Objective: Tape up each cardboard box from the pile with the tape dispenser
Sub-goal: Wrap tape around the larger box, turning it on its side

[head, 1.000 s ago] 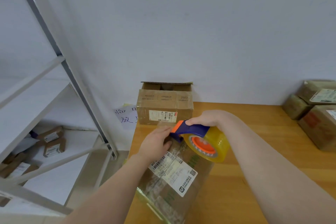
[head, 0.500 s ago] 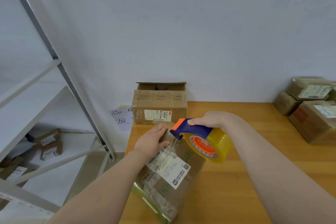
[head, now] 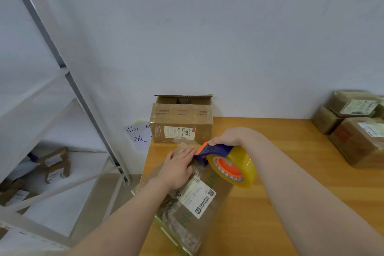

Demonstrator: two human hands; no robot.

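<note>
The left hand (head: 178,169) lies flat with fingers straight, pressing the far end of the cardboard box (head: 199,201) on the wooden surface (head: 291,172). The right hand (head: 230,137) is curled round the handle of the tape dispenser (head: 216,150), whose blade end meets the box top just beside the left fingertips. I judge a strip is being anchored or finished here, so the next move calls for firm pressure and a steady pull or a cutting tilt. Counted: one dispenser, one box under the hands, one open-topped box (head: 181,124) by the wall, three wrapped boxes (head: 361,143) at the right edge, and at least three small boxes (head: 57,172) on the shelf (head: 68,203)
</note>
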